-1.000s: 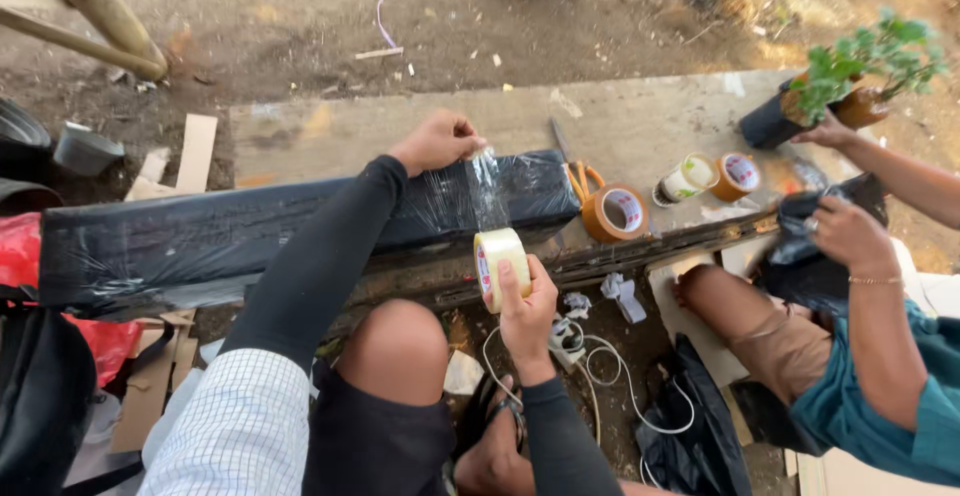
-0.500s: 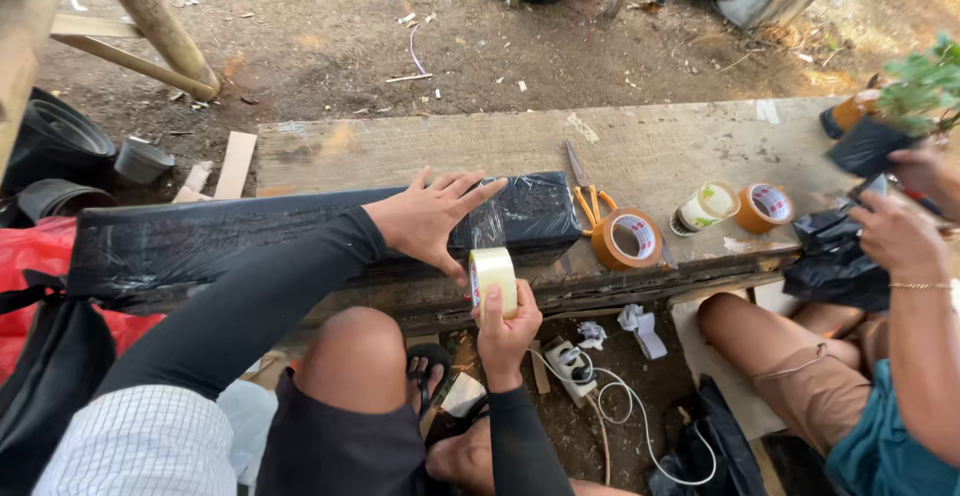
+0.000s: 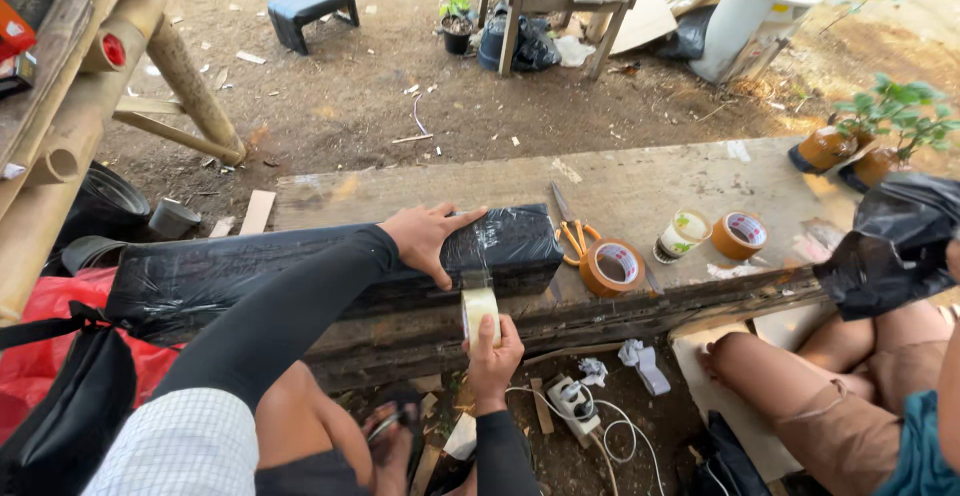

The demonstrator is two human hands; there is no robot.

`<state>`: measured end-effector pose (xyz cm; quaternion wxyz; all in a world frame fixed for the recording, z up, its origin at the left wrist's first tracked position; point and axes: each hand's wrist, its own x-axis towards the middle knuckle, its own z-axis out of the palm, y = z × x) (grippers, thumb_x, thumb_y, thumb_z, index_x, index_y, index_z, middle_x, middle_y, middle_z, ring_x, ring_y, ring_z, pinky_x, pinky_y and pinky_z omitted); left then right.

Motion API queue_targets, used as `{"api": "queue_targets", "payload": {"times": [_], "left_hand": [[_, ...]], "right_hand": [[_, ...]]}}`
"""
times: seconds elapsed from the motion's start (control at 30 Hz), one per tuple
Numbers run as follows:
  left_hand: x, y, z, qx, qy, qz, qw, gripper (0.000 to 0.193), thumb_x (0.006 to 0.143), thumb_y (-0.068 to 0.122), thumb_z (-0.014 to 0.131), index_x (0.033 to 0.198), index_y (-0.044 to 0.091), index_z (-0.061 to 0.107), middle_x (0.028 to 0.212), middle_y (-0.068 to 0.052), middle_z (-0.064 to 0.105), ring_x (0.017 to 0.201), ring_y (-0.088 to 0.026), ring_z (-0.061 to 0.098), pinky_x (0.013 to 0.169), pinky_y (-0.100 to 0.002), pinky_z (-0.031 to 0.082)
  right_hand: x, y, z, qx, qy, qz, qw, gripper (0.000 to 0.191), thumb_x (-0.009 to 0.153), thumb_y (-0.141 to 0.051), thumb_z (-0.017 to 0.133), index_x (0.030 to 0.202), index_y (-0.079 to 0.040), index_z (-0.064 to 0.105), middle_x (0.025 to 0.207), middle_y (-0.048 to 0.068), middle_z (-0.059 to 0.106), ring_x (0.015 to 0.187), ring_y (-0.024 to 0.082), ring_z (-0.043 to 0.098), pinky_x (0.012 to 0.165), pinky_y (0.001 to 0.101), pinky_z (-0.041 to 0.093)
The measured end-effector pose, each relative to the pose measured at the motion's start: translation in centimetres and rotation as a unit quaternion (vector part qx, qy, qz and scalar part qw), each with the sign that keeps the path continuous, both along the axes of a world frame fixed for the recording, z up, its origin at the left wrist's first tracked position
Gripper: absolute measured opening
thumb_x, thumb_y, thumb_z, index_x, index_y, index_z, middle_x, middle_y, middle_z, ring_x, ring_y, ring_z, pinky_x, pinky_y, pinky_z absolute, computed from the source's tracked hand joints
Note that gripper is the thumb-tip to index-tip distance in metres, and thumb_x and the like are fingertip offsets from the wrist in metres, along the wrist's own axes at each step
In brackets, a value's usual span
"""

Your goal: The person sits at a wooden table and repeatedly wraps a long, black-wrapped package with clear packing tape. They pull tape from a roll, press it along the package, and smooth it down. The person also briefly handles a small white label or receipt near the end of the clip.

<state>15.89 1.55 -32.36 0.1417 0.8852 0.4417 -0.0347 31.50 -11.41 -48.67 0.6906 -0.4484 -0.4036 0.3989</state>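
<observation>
A long package wrapped in black plastic lies along the near edge of a wooden bench. My left hand presses flat on top of the package near its right end. My right hand grips a roll of clear tape just below the bench edge. A strip of tape runs from the roll up over the package's front face.
Orange-handled scissors and three tape rolls lie on the bench to the right. A seated person at the right holds a black plastic bag. Potted plants stand at the far right. A red bag lies at the left.
My left hand went from holding the tape end up to lying flat on the package. My right hand pulled the roll down below the bench edge. The view tilted up.
</observation>
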Motion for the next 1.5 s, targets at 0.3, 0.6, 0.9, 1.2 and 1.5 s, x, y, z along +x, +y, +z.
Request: {"api": "queue_targets", "payload": {"times": [0.3, 0.6, 0.9, 1.2, 1.5], "left_hand": [[-2.2, 7.7, 1.1, -0.190, -0.083, -0.055, 0.977, 0.141, 0.052, 0.067, 0.089, 0.163, 0.015, 0.020, 0.168, -0.016, 0.025, 0.155, -0.033, 0.025, 0.124, -0.044, 0.022], [-4.7, 2.6, -3.5, 0.102, -0.027, 0.081, 0.991, 0.157, 0.043, 0.078, 0.091, 0.161, 0.005, 0.017, 0.165, -0.022, 0.025, 0.148, -0.049, 0.023, 0.109, -0.074, 0.015], [-6.6, 7.2, -4.9, 0.070, -0.055, 0.079, 0.993, 0.146, 0.048, 0.076, 0.087, 0.161, 0.010, 0.023, 0.162, -0.014, 0.035, 0.146, -0.038, 0.035, 0.116, -0.063, 0.022], [-6.6, 7.3, -3.6, 0.026, -0.058, 0.089, 0.994, 0.148, 0.048, 0.077, 0.085, 0.163, 0.011, 0.019, 0.164, -0.012, 0.032, 0.148, -0.038, 0.031, 0.118, -0.061, 0.019], [-6.5, 7.6, -3.1, 0.034, -0.025, 0.077, 0.996, 0.142, 0.051, 0.074, 0.088, 0.161, 0.013, 0.022, 0.160, -0.016, 0.035, 0.143, -0.043, 0.035, 0.110, -0.069, 0.025]], "right_hand": [[-0.7, 3.4, 4.4, 0.110, -0.067, 0.075, 0.989, 0.034, 0.107, -0.030, 0.058, 0.118, 0.002, 0.060, 0.098, 0.007, 0.067, 0.086, 0.011, 0.064, 0.075, 0.0267, 0.054], [-1.7, 14.3, 4.7, 0.098, -0.078, 0.118, 0.985, 0.042, 0.109, -0.039, 0.051, 0.120, 0.001, 0.061, 0.103, 0.004, 0.067, 0.091, 0.009, 0.061, 0.078, 0.0264, 0.051], [-1.7, 15.6, 7.6, 0.094, -0.203, 0.072, 0.972, 0.039, 0.111, -0.037, 0.049, 0.116, 0.000, 0.061, 0.103, 0.005, 0.066, 0.092, 0.008, 0.058, 0.083, 0.0265, 0.049], [-2.1, 9.8, 7.7, -0.010, -0.197, -0.001, 0.980, 0.045, 0.108, -0.043, 0.052, 0.093, -0.001, 0.062, 0.081, 0.003, 0.065, 0.072, 0.007, 0.059, 0.062, 0.0263, 0.048], [-2.6, 8.1, 1.2, 0.007, -0.110, -0.003, 0.994, 0.036, 0.108, -0.036, 0.052, 0.100, -0.002, 0.061, 0.084, 0.000, 0.063, 0.072, 0.004, 0.055, 0.061, 0.0228, 0.046]]}}
